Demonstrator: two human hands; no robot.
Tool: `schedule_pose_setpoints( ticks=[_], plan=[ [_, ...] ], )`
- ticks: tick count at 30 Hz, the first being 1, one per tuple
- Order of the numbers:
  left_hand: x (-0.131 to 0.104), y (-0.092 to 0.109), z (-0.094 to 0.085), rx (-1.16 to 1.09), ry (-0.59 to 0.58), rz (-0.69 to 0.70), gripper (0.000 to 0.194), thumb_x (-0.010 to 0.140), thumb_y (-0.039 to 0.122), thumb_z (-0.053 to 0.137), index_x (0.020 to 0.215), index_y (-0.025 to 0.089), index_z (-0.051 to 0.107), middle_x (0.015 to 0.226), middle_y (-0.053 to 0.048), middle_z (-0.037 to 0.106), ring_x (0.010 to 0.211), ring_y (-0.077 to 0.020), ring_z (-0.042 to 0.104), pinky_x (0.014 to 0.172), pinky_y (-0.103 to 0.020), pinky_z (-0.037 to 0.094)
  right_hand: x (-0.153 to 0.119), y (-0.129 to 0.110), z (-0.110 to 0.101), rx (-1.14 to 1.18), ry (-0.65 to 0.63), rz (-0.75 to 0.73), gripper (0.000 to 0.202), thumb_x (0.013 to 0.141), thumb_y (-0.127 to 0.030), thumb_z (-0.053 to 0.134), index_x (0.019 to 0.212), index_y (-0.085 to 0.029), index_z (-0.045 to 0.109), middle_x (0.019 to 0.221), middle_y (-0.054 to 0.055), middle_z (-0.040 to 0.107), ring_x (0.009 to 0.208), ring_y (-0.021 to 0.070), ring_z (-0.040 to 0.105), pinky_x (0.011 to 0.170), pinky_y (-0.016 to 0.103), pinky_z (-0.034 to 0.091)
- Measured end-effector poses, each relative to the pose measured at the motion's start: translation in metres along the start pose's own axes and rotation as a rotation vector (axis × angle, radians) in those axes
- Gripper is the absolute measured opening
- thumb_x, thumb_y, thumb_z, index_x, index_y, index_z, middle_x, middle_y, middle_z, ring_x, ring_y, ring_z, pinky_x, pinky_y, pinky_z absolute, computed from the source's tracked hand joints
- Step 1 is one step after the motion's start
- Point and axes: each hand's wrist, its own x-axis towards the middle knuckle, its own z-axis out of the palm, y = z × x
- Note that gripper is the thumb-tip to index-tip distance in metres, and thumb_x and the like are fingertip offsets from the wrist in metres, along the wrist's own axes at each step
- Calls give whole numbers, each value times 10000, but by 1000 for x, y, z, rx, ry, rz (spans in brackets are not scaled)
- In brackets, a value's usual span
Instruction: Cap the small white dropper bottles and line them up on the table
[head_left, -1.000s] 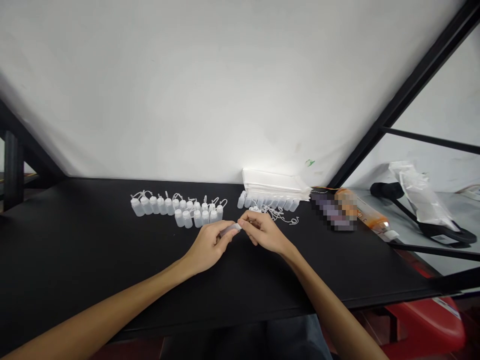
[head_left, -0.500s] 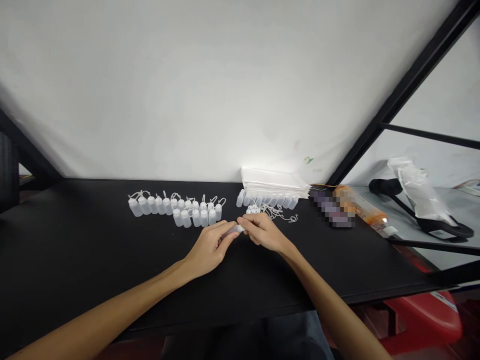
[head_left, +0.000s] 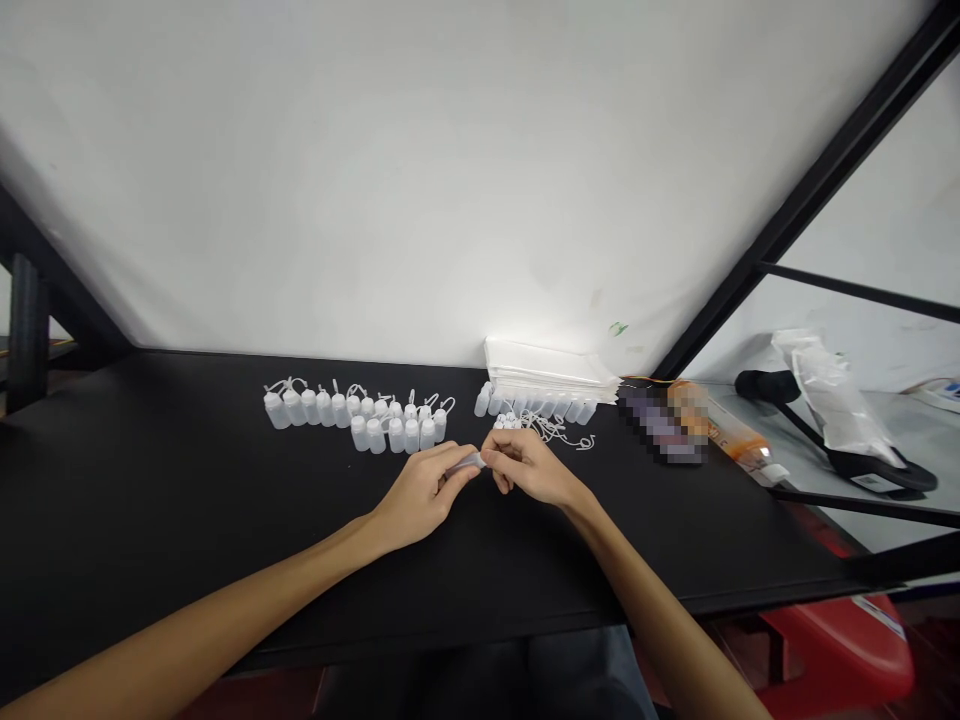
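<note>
The left hand's (head_left: 415, 499) fingers are clamped around a small pale bottle (head_left: 466, 463), its long axis running crosswise toward the right hand (head_left: 536, 468), whose fingertips meet its far end; whether they grip it, I cannot tell. Beyond, capped bottles (head_left: 396, 437) stand on the counter (head_left: 225, 480).

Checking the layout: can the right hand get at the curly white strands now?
Probably yes: the white strands lie just beyond the right hand, nothing visible between, though busy at the held bottle.
</note>
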Motion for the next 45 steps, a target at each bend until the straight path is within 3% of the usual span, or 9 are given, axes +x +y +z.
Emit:
schedule_pose_setpoints(
  ticks=[4,8,11,17,22,31,38,43,45],
  plan=[
    [3,4,-3,-246,-61,-121,325,945,411,453,871,143,623,602,22,501,488,-87,443,461,-203,374,1,1,0,44,28,4,391,917,-466,488,665,-168,510,451,-44,486,404,89,474,452,206,364],
    [6,13,-8,-479,-9,-225,303,911,438,522,906,144,596,637,28,511,464,-56,397,421,-176,309,4,0,-5,128,160,34,526,925,-577,399,670,-144,552,528,-4,527,439,105,546,432,210,400],
    [7,13,-9,-642,-13,-294,295,903,439,548,940,148,583,727,2,558,484,-53,429,400,-162,281,5,0,-8,130,210,38,466,929,-517,420,754,-124,601,640,28,582,499,115,600,433,202,427],
    [11,5,-10,-880,-61,-352,288,897,410,579,981,135,579,1074,-125,623,620,-116,624,423,-176,399,4,2,-2,152,17,73,243,898,-325,500,1002,-140,619,839,59,658,641,137,672,486,202,489],
    [11,9,-13,-931,-40,-368,244,900,363,591,1021,150,595,1182,-142,618,690,-164,693,455,-202,463,2,-3,-6,224,5,131,284,857,-352,600,1042,-139,631,855,76,685,685,170,701,506,216,517],
    [11,12,-15,-858,19,-399,281,870,357,633,1054,149,597,1183,-146,629,654,-149,685,432,-186,439,1,-2,-14,301,98,49,299,793,-392,699,933,-129,672,780,73,704,713,196,714,550,260,556],
    [11,9,-13,-773,15,-420,286,849,402,641,922,130,590,934,-92,665,561,-145,666,411,-196,435,0,-7,-20,358,310,-36,322,783,-421,714,931,-140,659,743,41,656,563,157,660,449,251,510],
    [9,9,-12,-693,-38,-329,301,861,418,605,812,124,558,659,-8,590,446,-147,623,373,-205,424,3,-3,-17,355,290,-70,300,777,-421,720,834,-133,658,709,31,641,542,138,639,422,225,502],
    [8,8,-10,-655,-41,-282,279,875,406,586,854,129,558,582,26,542,430,-145,608,383,-209,432,3,-1,-15,346,263,-72,294,783,-418,713,854,-137,664,720,33,646,554,136,642,425,217,501]
  ],
)
